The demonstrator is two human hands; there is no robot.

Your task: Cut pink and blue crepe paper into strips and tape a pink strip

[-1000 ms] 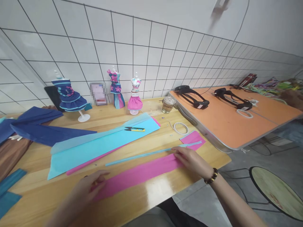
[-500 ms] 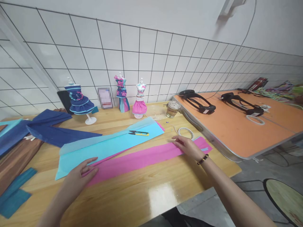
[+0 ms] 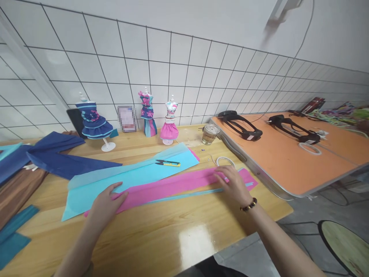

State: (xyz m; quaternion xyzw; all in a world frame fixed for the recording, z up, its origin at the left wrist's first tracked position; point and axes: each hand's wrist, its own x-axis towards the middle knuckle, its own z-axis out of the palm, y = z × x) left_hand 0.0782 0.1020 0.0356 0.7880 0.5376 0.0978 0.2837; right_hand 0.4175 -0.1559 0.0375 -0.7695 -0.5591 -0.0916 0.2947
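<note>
A long pink paper strip (image 3: 170, 186) lies across the wooden table (image 3: 161, 238), partly over a light blue paper sheet (image 3: 129, 177). My left hand (image 3: 108, 204) rests flat, fingers stretched out, on the strip's left end. My right hand (image 3: 233, 184) presses with spread fingers on its right end. A thin light blue paper strip (image 3: 187, 195) lies along the pink strip's near edge. Small yellow-handled snips (image 3: 168, 163) sit on the light blue sheet.
Three small dress mannequins (image 3: 93, 123) (image 3: 147, 113) (image 3: 169, 121) stand at the wall. Dark blue paper (image 3: 60, 157) lies at left, a glass jar (image 3: 210, 134) and tape roll (image 3: 225, 161) at right. An orange table (image 3: 291, 154) with black headsets (image 3: 240, 125) adjoins.
Both hands pushed the pink strip away from me, onto the light blue sheet. The thin blue strip now shows along its near edge.
</note>
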